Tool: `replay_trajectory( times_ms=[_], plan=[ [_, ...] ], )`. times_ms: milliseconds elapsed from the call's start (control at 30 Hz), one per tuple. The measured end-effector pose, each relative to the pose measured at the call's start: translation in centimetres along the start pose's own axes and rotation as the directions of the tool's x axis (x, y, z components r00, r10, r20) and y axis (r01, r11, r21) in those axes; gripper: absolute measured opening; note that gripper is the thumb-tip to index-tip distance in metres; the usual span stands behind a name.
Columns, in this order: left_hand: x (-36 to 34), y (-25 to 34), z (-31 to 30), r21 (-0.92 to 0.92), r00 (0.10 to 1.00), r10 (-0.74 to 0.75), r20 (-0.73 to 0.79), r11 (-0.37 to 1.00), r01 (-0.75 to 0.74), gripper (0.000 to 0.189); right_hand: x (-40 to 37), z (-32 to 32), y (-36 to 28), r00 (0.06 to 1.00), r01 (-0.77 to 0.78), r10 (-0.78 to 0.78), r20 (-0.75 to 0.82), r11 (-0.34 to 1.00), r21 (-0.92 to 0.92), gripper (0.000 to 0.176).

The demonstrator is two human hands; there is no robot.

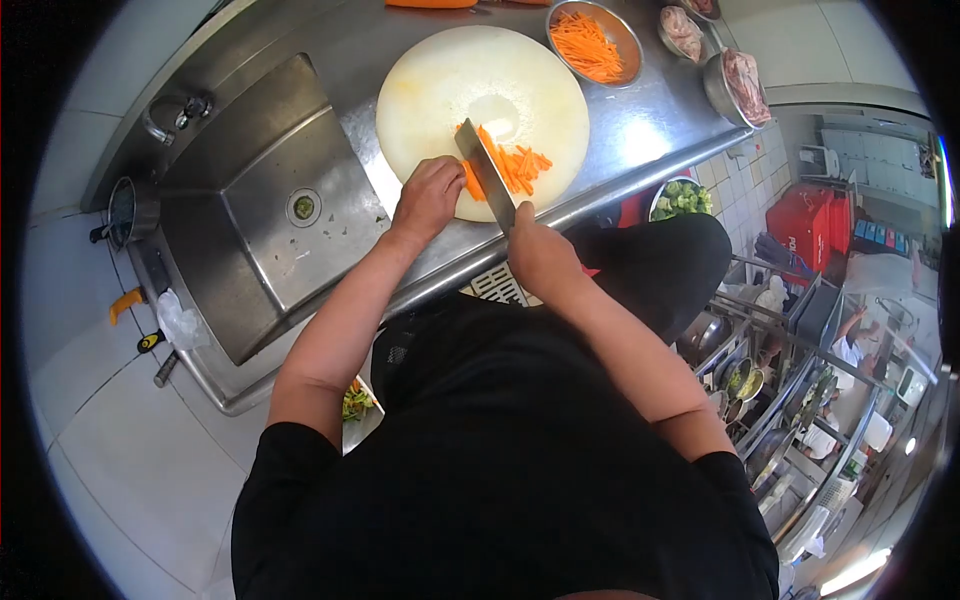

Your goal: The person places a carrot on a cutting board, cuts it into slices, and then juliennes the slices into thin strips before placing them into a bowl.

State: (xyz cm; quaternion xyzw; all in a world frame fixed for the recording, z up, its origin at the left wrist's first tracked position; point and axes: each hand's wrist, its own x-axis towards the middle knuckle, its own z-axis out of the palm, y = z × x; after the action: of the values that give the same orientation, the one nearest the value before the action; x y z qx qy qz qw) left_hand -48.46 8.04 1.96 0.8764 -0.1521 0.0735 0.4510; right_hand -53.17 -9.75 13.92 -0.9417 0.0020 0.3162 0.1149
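A round white cutting board [440, 85] lies on the steel counter. My right hand [543, 258] is wrapped round the handle of a cleaver [484, 172], whose blade stands on the board and points away from me. Left of the blade, my left hand [430, 200] has its fingers curled together on an orange carrot piece [472, 180]. Cut carrot strips [523, 168] lie in a loose pile right of the blade.
A steel bowl of carrot strips [590, 48] stands behind the board, with bowls of raw meat [743, 85] farther right. The sink [290, 190] is on the left. A bowl of green vegetables [681, 199] sits below the counter edge. People work in the right background.
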Motion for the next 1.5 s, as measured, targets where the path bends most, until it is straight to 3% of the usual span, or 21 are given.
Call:
replay_trajectory(
  times_ms=[67, 133, 167, 267, 400, 433, 600, 767, 867, 967, 1067, 1133, 1233, 1300, 1433, 1500],
  plan=[
    [-0.1, -0.1, 0.0, 0.001, 1.000, 0.018, 0.020, 1.000, -0.018, 0.012, 1.3, -0.3, 0.3, 1.000, 0.013, -0.013, -0.026, 1.000, 0.020, 0.022],
    [0.2, -0.3, -0.1, 0.025, 0.999, 0.011, 0.031, 1.000, -0.012, 0.011, 2.6, -2.3, -0.1, 0.984, 0.153, -0.148, -0.103, 0.988, 0.037, 0.022],
    [0.2, -0.5, 0.0, 0.029, 0.999, 0.015, 0.033, 0.999, -0.016, 0.011, 1.4, -5.0, -1.7, 0.996, 0.086, -0.087, 0.010, 0.994, 0.070, 0.020],
    [0.1, -0.5, 0.3, 0.019, 1.000, 0.014, 0.005, 1.000, -0.014, 0.012, -0.6, -2.3, -0.2, 0.992, 0.125, -0.125, -0.029, 0.992, 0.016, 0.020],
    [0.0, -0.4, 0.2, 0.011, 1.000, 0.008, 0.006, 1.000, -0.008, 0.013, 0.3, 0.5, 0.7, 1.000, 0.013, -0.013, -0.008, 0.999, 0.052, 0.022],
    [0.1, -0.5, 0.2, 0.022, 1.000, 0.020, 0.007, 1.000, -0.020, 0.014, 1.2, 0.3, 1.1, 0.994, 0.093, -0.091, -0.057, 0.995, 0.038, 0.023],
    [0.2, -0.7, 0.1, 0.047, 0.998, 0.055, -0.019, 0.997, -0.054, 0.013, 1.0, -3.9, -1.0, 0.991, 0.136, -0.136, -0.017, 0.991, 0.009, 0.022],
    [0.1, -0.4, 0.1, 0.028, 0.999, 0.032, -0.014, 0.999, -0.031, 0.016, 0.1, 0.3, 0.9, 0.999, 0.033, -0.035, 0.033, 0.998, 0.061, 0.023],
    [0.2, -0.5, -0.1, 0.059, 1.000, 0.030, -0.001, 0.998, -0.030, 0.017, 2.0, -1.3, 0.1, 0.997, 0.077, -0.073, -0.040, 0.993, 0.091, 0.024],
    [0.3, -1.2, -0.1, 0.081, 0.999, 0.036, 0.017, 0.996, -0.037, 0.018, 1.5, -5.1, -1.9, 0.995, 0.085, -0.086, 0.047, 0.996, 0.019, 0.024],
    [0.3, -0.9, -0.3, 0.096, 1.000, 0.022, 0.008, 0.995, -0.023, 0.020, -0.5, -1.0, 0.3, 0.990, 0.140, -0.139, -0.012, 0.988, 0.067, 0.022],
    [0.0, -1.1, -0.3, 0.075, 0.999, 0.032, -0.013, 0.997, -0.031, 0.019, 0.2, 1.4, 1.1, 0.995, 0.094, -0.091, -0.041, 0.992, 0.089, 0.020],
    [-0.1, -1.4, -0.5, 0.038, 0.999, 0.050, 0.008, 0.998, -0.050, 0.017, 1.7, 0.5, 0.7, 0.993, 0.088, -0.079, -0.091, 0.991, 0.103, 0.020],
    [0.5, -1.4, -0.7, 0.023, 0.999, 0.046, 0.024, 0.999, -0.046, 0.015, 2.8, -2.4, -0.7, 0.988, 0.146, -0.144, -0.057, 0.989, 0.032, 0.022],
    [0.3, -1.2, -0.8, 0.011, 1.000, 0.014, 0.015, 1.000, -0.014, 0.014, 0.1, -1.7, 0.0, 0.981, 0.194, -0.194, -0.011, 0.980, 0.051, 0.023],
    [-0.1, -1.3, -0.7, 0.016, 1.000, 0.000, 0.018, 1.000, 0.000, 0.013, -0.4, 1.5, 1.1, 0.997, 0.077, -0.076, -0.014, 0.994, 0.072, 0.022]
  ],
)
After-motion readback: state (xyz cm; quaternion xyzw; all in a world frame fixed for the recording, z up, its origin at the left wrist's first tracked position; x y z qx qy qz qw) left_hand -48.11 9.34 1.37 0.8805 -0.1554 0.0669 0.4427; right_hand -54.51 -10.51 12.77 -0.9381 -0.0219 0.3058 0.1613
